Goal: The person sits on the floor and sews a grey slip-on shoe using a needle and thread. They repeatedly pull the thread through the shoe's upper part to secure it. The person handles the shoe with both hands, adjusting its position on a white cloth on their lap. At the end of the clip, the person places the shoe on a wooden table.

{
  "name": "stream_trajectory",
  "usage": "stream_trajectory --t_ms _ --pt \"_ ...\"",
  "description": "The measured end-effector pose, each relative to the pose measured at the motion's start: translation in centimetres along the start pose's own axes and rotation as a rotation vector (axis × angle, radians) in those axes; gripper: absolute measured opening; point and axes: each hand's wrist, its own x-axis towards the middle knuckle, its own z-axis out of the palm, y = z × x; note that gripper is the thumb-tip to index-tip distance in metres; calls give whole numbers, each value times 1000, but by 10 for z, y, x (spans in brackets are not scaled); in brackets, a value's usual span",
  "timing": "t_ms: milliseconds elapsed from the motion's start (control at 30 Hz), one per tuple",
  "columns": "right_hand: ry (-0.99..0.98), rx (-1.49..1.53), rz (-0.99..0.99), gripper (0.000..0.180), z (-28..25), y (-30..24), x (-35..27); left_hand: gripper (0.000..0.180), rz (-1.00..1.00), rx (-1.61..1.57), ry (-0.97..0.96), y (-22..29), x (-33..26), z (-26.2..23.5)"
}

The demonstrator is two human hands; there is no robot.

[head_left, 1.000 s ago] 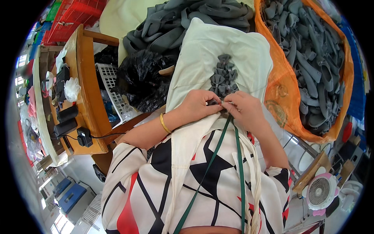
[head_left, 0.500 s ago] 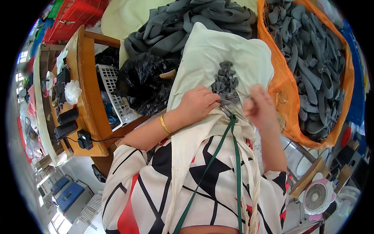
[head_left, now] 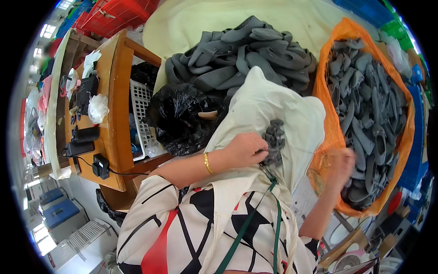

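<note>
My left hand, with a gold bracelet on its wrist, is closed in a pinch at the edge of a small cluster of grey bow-shaped pieces on the pale cloth over my lap. One grey bow piece is at its fingertips, mostly hidden by them. Off to the right, my right hand is raised and blurred, its fingers closed. A thin thread-like line runs from near the grey pieces toward it. Metal scissors, tied to a green ribbon, lie just below my left hand.
Grey shoes lie heaped beyond my lap. An orange sack full of similar shoes stands at the right. To the left are a black plastic bag, a white crate and a wooden table. A pink-and-white fan stands at lower right.
My right hand has swung away to the right from beside my left hand. My left hand keeps its pinch by the grey pieces. The whole view has shifted, showing more of the far side.
</note>
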Motion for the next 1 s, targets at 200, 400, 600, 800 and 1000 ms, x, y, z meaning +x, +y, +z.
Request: stream_trajectory --t_ms 200,400,600,800,1000 --pt "-799 -195 -50 20 85 -12 -15 12 -110 -300 -56 1 37 -11" --pt "-449 221 325 12 84 22 14 13 -463 -520 118 -67 87 -47" --pt "-335 172 301 10 95 42 18 19 -372 230 104 -255 161 -52" --pt "-279 189 256 13 97 49 19 31 -414 861 -260 -348 200 -31" --pt "-250 169 264 10 99 55 18 25 -359 986 -443 -327 188 -38"
